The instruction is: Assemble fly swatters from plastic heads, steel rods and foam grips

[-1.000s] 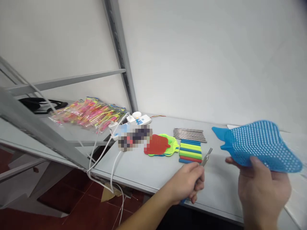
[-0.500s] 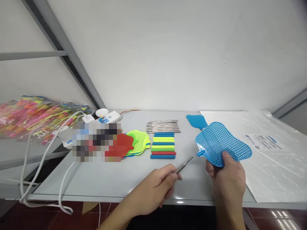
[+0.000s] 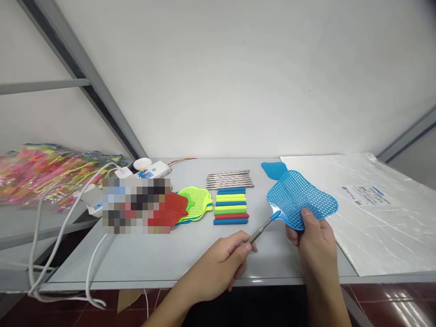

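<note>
My left hand (image 3: 226, 259) is closed around a silver telescopic metal rod (image 3: 258, 234), whose thin end points up to the right. In my right hand (image 3: 315, 238) is a blue fly swatter head (image 3: 299, 197), pinched at its near edge with the thumb on top. The rod's tip meets the short socket at the head's left end; how deep it sits inside I cannot tell. Behind, a second blue swatter head (image 3: 274, 170) lies on the table. Several metal rods (image 3: 230, 180) lie in a row, and in front of them several coloured grip sleeves (image 3: 231, 210).
Left on the table are red (image 3: 172, 209) and yellow swatter heads (image 3: 197, 202), beside a blurred patch. A power strip (image 3: 155, 170) with white cables (image 3: 61, 231) stands behind. Bagged colourful items (image 3: 61, 177) lie far left. A white plastic sheet (image 3: 381, 236) covers the table's right side.
My right hand has brought the blue swatter head leftward to the rod. The gap between rod tip and socket has closed. My left hand keeps its hold on the rod.
</note>
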A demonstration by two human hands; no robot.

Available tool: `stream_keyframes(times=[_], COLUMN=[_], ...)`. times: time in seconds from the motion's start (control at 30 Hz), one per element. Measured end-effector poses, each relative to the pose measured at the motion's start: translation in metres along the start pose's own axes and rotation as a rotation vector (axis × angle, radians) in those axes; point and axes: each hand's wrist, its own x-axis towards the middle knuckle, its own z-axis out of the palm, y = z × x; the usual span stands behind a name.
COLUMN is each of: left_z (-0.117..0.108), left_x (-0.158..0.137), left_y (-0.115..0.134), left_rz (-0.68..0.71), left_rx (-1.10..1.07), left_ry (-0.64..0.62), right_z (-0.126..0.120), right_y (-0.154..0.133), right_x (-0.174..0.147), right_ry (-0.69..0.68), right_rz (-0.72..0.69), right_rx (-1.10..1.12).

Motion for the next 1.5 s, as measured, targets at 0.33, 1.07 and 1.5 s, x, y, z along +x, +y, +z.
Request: stream_keyframes(times=[0.33, 1.07, 1.5], left_z=[0.006, 0.037, 0.041], left_x=[-0.016, -0.056, -0.071], left_y=[0.015, 0.026, 0.043], left_rz=[0.084, 0.275, 0.198], left_rx=[0.471, 0.637, 0.414], left_ry=[0.159, 0.261, 0.088], right_z=[-0.018, -0.031, -0.033], right_y=[-0.007, -0.027, -0.03], right_x=[0.003, -0.048, -0.064], right_ry=[-0.068, -0.181, -0.29], right_rz=[0.078, -0.099, -0.081], right_rx=[0.25, 0.071, 0.019])
